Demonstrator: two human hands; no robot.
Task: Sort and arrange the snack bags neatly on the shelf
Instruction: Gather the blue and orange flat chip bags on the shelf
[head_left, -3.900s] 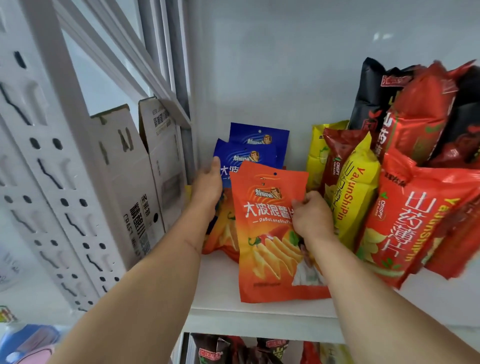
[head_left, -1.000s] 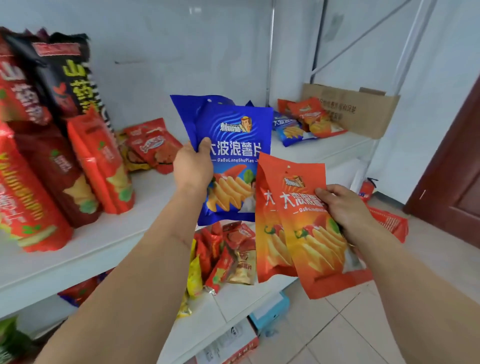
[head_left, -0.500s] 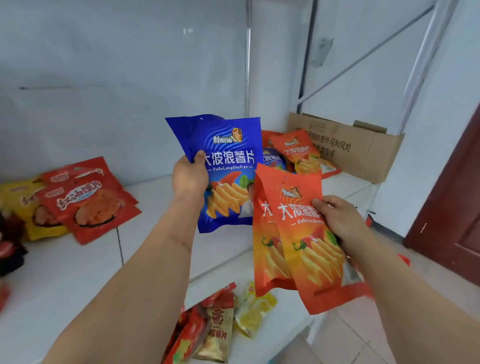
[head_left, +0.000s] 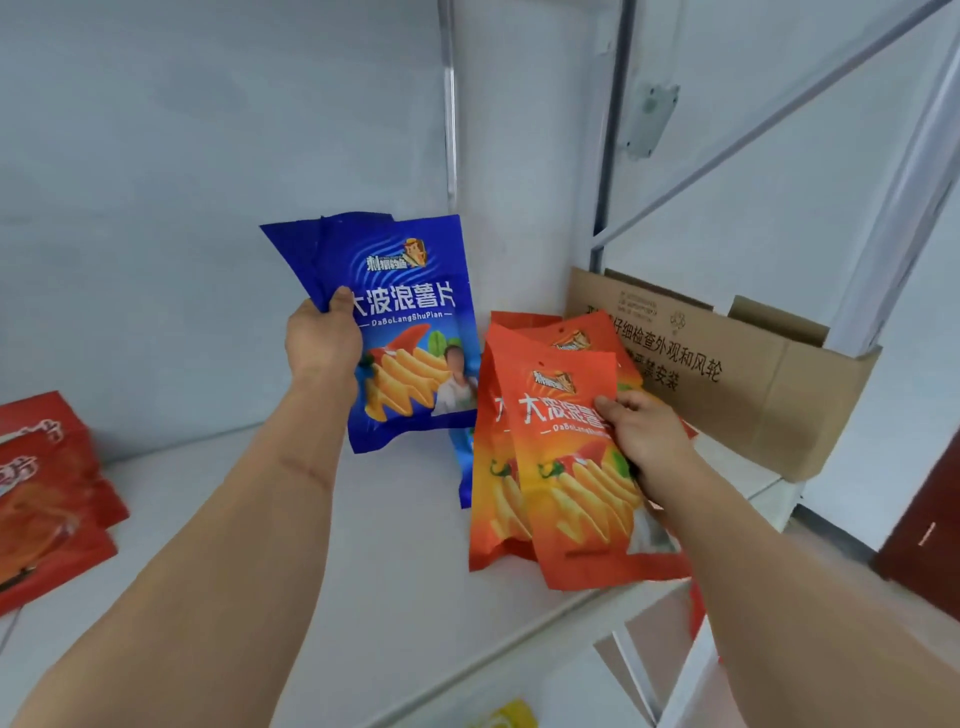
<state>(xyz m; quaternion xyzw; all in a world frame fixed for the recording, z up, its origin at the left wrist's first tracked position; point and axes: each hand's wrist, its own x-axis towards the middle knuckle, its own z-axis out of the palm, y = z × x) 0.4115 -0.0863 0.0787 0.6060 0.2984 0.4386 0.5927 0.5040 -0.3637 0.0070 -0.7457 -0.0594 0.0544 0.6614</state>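
Gripping blue bags (head_left: 410, 332), orange bags (head_left: 566, 467)

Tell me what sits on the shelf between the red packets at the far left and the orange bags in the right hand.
In the head view, bare white shelf, crossed only by the left forearm. The left hand holds the blue bags above it, left of the orange bags; red packets.

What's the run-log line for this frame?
left hand: holds blue chip bags | right hand: holds orange chip bags | over white shelf, beside cardboard box
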